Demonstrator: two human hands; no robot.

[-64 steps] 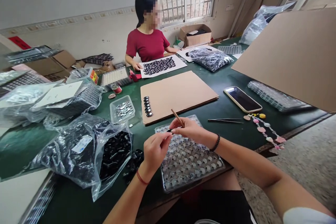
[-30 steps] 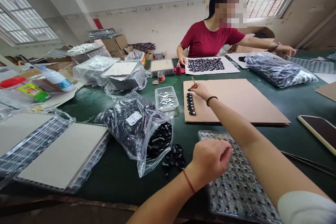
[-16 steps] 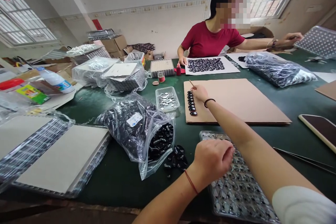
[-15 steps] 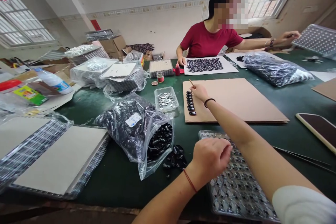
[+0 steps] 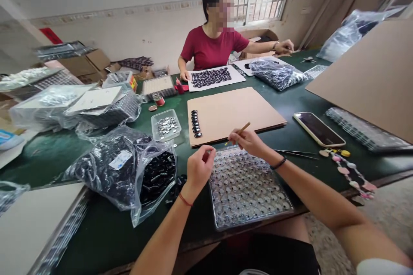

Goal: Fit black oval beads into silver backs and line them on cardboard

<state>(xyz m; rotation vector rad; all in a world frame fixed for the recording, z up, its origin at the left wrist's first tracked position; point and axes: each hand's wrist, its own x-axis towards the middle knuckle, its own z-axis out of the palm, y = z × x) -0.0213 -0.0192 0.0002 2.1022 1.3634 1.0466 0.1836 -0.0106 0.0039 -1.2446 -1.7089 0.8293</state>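
Note:
My right hand (image 5: pixel 250 142) is closed round a thin brown stick (image 5: pixel 244 127) with a yellowish lower end, over the far edge of a clear plastic tray (image 5: pixel 248 219). Rows of small shiny rounded pieces fill the tray. Close to its far left corner, my left hand (image 5: pixel 200 167) has thumb and fingers pinched together; whatever they hold is too small to make out. Beyond the hands lies a brown cardboard sheet (image 5: pixel 235 109), with a column of glossy black oval pieces (image 5: pixel 195 123) along its left edge.
An open bag of black pieces (image 5: pixel 119 180) slumps left of my hands, behind it a tub of small metallic pieces (image 5: pixel 166 125). Tweezers (image 5: pixel 295 153), a phone (image 5: pixel 318 129) and a beaded strap (image 5: pixel 346 172) lie right. A co-worker (image 5: pixel 213 47) in red sits opposite.
My right hand has come back from the black column to the tray with the stick. The view has swung right. The co-worker's outstretched hand no longer holds the clear tray.

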